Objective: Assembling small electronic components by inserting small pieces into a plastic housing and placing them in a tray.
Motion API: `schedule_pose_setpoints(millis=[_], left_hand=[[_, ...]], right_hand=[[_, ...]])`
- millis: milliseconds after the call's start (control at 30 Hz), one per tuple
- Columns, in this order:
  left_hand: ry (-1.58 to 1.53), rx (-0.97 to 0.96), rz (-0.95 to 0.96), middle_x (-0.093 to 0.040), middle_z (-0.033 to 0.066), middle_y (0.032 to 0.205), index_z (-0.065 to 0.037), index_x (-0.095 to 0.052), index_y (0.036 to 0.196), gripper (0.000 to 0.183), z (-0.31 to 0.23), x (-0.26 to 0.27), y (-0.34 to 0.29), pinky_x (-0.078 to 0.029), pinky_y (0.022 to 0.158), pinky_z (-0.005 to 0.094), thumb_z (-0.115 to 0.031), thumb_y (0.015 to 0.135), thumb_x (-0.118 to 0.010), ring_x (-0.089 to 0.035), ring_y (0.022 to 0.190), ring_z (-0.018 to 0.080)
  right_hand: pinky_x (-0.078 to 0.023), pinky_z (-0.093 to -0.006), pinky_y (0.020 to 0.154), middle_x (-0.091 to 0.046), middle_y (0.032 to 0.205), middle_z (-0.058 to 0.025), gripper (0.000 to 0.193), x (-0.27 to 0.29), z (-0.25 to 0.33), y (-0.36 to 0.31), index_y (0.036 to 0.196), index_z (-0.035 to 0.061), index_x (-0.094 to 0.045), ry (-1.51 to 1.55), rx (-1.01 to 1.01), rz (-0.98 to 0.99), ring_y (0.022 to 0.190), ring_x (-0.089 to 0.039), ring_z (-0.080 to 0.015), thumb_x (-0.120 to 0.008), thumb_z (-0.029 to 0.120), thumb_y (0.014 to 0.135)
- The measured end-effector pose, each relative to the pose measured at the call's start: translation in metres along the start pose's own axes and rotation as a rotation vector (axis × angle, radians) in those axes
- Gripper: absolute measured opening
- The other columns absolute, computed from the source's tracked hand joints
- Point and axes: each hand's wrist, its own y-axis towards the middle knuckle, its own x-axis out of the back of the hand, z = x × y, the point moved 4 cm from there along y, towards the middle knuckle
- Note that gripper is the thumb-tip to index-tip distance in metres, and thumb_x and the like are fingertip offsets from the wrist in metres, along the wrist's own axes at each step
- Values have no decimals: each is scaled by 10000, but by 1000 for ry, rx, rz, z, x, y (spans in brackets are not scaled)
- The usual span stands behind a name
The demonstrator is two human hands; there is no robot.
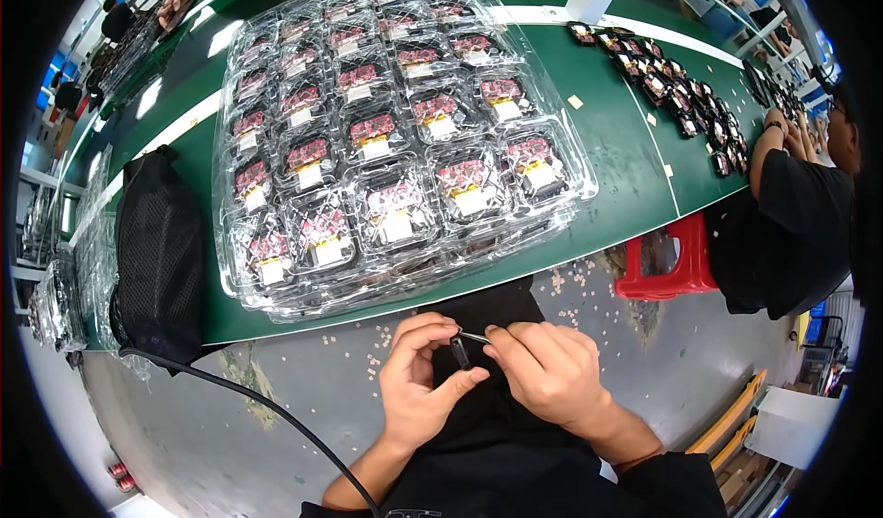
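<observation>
Over my lap, just off the table's near edge, my left hand [418, 380] pinches a small black part [461, 355] between thumb and fingers. My right hand [547, 371] grips thin metal tweezers [475, 338], whose tips meet the upper end of the black part; the exact contact is too small to make out. Beyond my hands, a stack of clear plastic blister trays [586, 185] lies on the green table [589, 233]. Rows of black units with red circuit boards [372, 130] and white labels sit in the top tray's pockets.
A black mesh bag [158, 251] stands left of the trays, and a black cable [267, 403] runs past my left forearm. More black units [681, 95] lie loose at the far right. A co-worker in black [800, 214] sits there, near a red stool [681, 260].
</observation>
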Motion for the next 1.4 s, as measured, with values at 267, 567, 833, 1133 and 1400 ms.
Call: schedule_pose_setpoints(millis=[267,567,833,1133,1400], left_hand=[[9,14,-40,-538,130,1247,16,-585,1208,570,1,2,-2,-477,998,357,-30,740,-907,-569,1147,219],[92,37,-26,-555,115,1244,18,-599,1211,573,1,5,-3,-458,989,328,-39,735,-912,-568,1143,198],[156,53,12,-569,109,1253,5,-629,1223,556,-4,3,-2,-470,972,320,-37,742,-904,-572,1139,189],[147,78,24,-561,109,1250,13,-619,1224,567,0,4,-2,-462,980,323,-47,741,-910,-567,1135,186],[183,86,47,-546,114,1269,23,-605,1236,593,1,3,-3,-455,991,322,-45,735,-916,-561,1148,181]], right_hand=[[-432,-267,528,-634,832,3,199,0,0,-2,1005,53,-741,-53,25,-25,614,-577,-118,-744,181,853],[-444,-295,526,-649,825,-12,247,4,6,-4,983,41,-753,-26,5,-10,606,-585,-155,-825,146,771],[-411,-275,522,-645,828,0,223,1,6,-6,1000,50,-758,-76,28,-8,607,-567,-128,-783,177,819],[-373,-276,526,-635,832,8,220,-1,3,-10,1018,44,-754,-97,35,-9,609,-535,-111,-757,191,855],[-387,-269,537,-639,839,7,220,-2,-1,-11,1018,41,-753,-95,28,-1,626,-547,-107,-753,193,860]])
